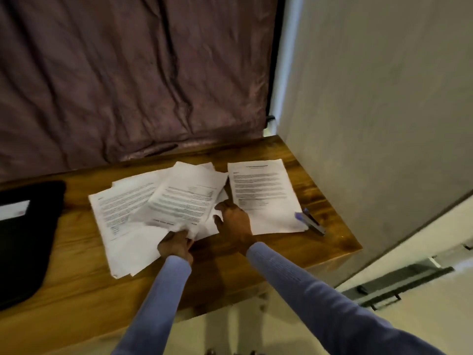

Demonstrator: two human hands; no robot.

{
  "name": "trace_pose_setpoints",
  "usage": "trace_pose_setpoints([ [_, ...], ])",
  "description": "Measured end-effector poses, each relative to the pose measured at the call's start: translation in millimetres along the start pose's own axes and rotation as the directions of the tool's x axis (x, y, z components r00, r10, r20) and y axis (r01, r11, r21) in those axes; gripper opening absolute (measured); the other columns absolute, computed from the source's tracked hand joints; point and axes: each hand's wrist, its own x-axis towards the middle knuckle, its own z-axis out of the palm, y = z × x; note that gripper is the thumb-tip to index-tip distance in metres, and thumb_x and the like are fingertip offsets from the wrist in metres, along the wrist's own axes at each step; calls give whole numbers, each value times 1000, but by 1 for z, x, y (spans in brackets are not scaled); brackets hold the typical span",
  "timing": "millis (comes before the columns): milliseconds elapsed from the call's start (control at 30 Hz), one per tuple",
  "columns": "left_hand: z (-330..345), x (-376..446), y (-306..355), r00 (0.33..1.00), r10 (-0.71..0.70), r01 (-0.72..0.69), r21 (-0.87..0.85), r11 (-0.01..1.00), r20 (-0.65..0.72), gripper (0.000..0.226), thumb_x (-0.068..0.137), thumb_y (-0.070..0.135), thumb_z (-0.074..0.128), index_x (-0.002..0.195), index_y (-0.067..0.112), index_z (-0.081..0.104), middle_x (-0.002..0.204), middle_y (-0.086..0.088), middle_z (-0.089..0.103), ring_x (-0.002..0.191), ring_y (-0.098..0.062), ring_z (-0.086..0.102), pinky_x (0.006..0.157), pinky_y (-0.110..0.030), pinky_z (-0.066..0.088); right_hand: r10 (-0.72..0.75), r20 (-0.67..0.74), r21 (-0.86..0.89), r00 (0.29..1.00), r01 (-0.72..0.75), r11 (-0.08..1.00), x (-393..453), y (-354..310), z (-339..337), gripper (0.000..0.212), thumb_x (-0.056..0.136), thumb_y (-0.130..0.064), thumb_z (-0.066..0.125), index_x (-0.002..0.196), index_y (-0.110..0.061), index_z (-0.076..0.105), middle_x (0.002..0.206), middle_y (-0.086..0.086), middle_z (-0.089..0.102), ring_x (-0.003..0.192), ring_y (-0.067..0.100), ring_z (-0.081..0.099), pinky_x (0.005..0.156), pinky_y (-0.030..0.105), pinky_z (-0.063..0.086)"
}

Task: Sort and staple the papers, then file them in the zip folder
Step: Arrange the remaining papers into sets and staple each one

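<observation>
A loose pile of printed white papers [120, 208] lies spread across the middle of the wooden table [76, 285]. My left hand [175, 245] grips the near edge of a raised, curled sheet [184, 196] from that pile. My right hand [234, 222] rests on the pile's right side, fingers curled at a paper's edge. A separate neat sheet [263, 196] lies to the right. A blue stapler [309, 221] sits at that sheet's right corner. The black zip folder [25, 239] lies at the table's left.
A purple-brown curtain [128, 73] hangs behind the table. A grey wall [371, 111] stands close along the table's right edge. The table's front right corner [358, 248] drops off to a pale floor, where a dark rack [399, 285] lies.
</observation>
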Motion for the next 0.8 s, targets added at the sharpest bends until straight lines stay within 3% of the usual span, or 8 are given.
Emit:
trace_pose_setpoints([
  [100, -16, 7, 25, 964, 244, -229, 137, 964, -103, 15, 79, -5, 65, 92, 1, 64, 101, -20, 65, 88, -29, 60, 86, -48, 52, -115, 11, 31, 993, 114, 993, 14, -27, 14, 28, 90, -25, 53, 115, -13, 60, 120, 5, 59, 101, 23, 61, 80, 30, 48],
  [167, -30, 12, 52, 888, 454, -427, 237, 873, -75, 6, 79, -1, 67, 81, 4, 63, 95, -21, 67, 88, -29, 60, 90, -53, 49, -162, -3, 78, 987, 162, 984, 26, -39, 21, 27, 89, -24, 55, 113, -13, 62, 118, 4, 61, 99, 22, 62, 79, 29, 48],
  [267, -41, 13, 107, 706, 692, -689, 371, 622, 151, 8, 84, 0, 63, 82, -7, 64, 85, -16, 68, 81, -25, 63, 79, -32, 53, -233, -83, 170, 969, 245, 955, 48, -58, 23, 24, 86, -19, 61, 108, -12, 64, 113, 5, 63, 95, 23, 64, 77, 31, 52],
  [333, -43, 7, 151, 571, 744, -811, 385, 442, 348, 14, 85, 5, 63, 74, -3, 63, 69, -9, 63, 67, -10, 55, 63, -26, 48, -265, -151, 211, 953, 292, 933, 68, -73, 20, 27, 84, -19, 64, 109, -12, 63, 114, 6, 62, 95, 23, 63, 77, 31, 52],
  [400, -41, 3, 192, 457, 743, -857, 466, 220, 490, 24, 83, 20, 68, 72, -1, 64, 64, -5, 59, 62, -11, 49, 58, -31, 45, -268, -206, 270, 941, 318, 909, 89, -85, 11, 33, 84, -22, 66, 115, -13, 59, 118, 6, 60, 98, 23, 62, 80, 31, 52],
  [567, -30, -17, 256, 285, 659, -891, 446, -86, 696, 12, 81, 20, 71, 90, 13, 75, 82, -2, 74, 74, -17, 70, 66, -28, 55, -131, -176, 707, 976, 218, 673, 131, -110, -27, 76, 71, -22, 79, 135, -13, 38, 130, -3, 46, 116, 10, 45, 95, 26, 42],
  [667, -24, -27, 275, 250, 611, -928, 367, -71, 751, 11, 81, 16, 71, 91, 13, 75, 83, 0, 74, 74, -10, 70, 66, -21, 54, -70, -94, 815, 993, 117, 568, 147, -114, -51, 96, 62, -21, 85, 138, -15, 28, 133, -6, 43, 118, 7, 43, 98, 24, 38],
  [800, -22, -31, 286, 272, 631, -955, 286, 82, 726, 9, 78, 10, 73, 86, 13, 74, 84, 3, 73, 78, -3, 68, 69, -13, 51, -119, 27, 899, 992, 28, 436, 151, -105, -72, 54, 65, -18, 79, 114, -17, 58, 109, -3, 67, 100, 18, 65, 81, 28, 54],
])
